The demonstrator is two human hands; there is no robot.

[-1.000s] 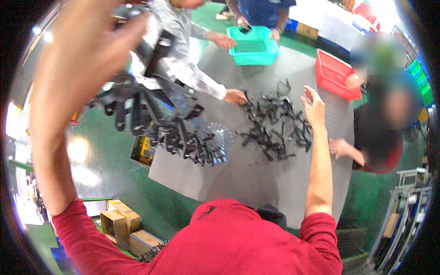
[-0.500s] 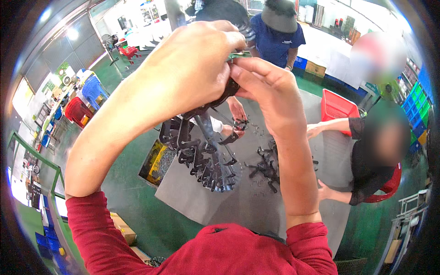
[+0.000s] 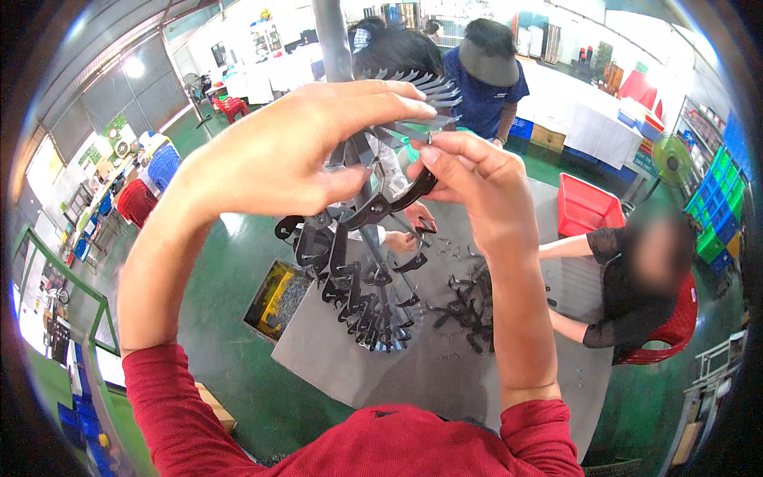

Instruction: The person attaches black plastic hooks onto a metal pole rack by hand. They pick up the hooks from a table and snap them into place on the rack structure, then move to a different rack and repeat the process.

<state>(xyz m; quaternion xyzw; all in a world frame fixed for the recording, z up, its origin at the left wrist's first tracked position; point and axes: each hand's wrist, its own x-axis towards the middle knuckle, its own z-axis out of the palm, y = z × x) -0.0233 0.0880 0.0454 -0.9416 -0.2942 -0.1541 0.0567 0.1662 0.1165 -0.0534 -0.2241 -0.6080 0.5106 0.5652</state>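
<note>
My right hand (image 3: 481, 175) is raised and pinches a black curved part (image 3: 415, 193) with a small hole in it, at the side of an upright rack. Across from it, my left hand (image 3: 278, 151) has its fingers stretched out and its thumb apart, holding nothing. Bare metal prongs (image 3: 425, 87) fan out from the rack just behind the left fingertips. Lower down, several similar black curved parts (image 3: 350, 278) hang in rows around the rack. Whether the pinched part touches a prong is hidden by my fingers.
Below is a grey table (image 3: 342, 358) with a pile of black parts (image 3: 469, 302) and a red basket (image 3: 590, 205). A person in black sits at right; others stand beyond the rack. A bin with yellow inside (image 3: 278, 298) stands left of the table.
My left hand has opened and drawn away from the right fingertips. Both hands sit a little lower in view, and the right still pinches the black part. The seated person's arms have shifted.
</note>
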